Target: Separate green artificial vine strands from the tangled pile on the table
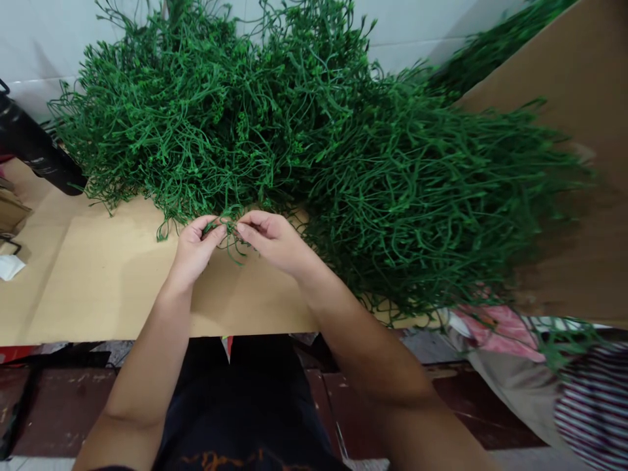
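Sprig (229, 230) is pinched at the near edge of the heap (294, 131), left hand (193, 247) and right hand (272, 241) both gripping it above the cardboard (98, 275). With one sprig against that heap, most seems left.

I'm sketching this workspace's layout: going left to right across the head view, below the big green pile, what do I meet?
From the left: white scrap → left hand → green sprig → right hand → pink cloth → striped fabric.

The green sprigs (314, 144) look like slightly glossy moulded plastic. The worktop (98, 281) is covered in matt, smooth brown cardboard. Behind it, the white wall (39, 39) looks smooth.
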`<state>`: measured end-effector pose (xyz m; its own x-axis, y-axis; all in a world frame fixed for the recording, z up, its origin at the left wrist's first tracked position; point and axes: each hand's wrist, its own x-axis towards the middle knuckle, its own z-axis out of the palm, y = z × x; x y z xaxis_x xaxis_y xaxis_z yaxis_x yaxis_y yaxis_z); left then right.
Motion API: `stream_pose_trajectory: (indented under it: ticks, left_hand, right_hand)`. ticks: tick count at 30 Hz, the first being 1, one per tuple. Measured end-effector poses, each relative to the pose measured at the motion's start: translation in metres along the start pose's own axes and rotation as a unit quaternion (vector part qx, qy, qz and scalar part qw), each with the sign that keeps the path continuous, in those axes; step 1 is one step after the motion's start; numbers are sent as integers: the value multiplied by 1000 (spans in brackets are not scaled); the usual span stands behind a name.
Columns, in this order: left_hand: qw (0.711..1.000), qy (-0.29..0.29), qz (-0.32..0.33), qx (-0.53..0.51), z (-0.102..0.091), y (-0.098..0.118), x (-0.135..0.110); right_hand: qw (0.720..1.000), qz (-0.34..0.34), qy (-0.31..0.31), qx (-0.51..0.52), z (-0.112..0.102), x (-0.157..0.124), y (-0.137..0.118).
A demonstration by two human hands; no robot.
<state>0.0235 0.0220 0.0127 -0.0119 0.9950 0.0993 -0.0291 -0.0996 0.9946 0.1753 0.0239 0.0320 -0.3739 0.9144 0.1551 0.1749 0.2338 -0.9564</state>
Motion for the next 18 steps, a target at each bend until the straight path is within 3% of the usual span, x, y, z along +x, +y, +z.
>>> stream_pose_trajectory:
  ticks: [4,8,15,18]
  left_hand:
    - [991,-13,65,116,-1,-5,2]
    - [965,-60,138,216,-5,-6,1]
    - [981,-148,54,109,-1,-2,-3]
    - [985,-160,19,65,-1,-2,-3]
  right_hand:
    - [976,-32,45,-208,4,-3,-12]
    - [974,32,4,-222,3,1,-16]
    - [970,-22,-123,-211,-12,3,-10]
    - [970,-58,-155,-176,-15,5,-3]
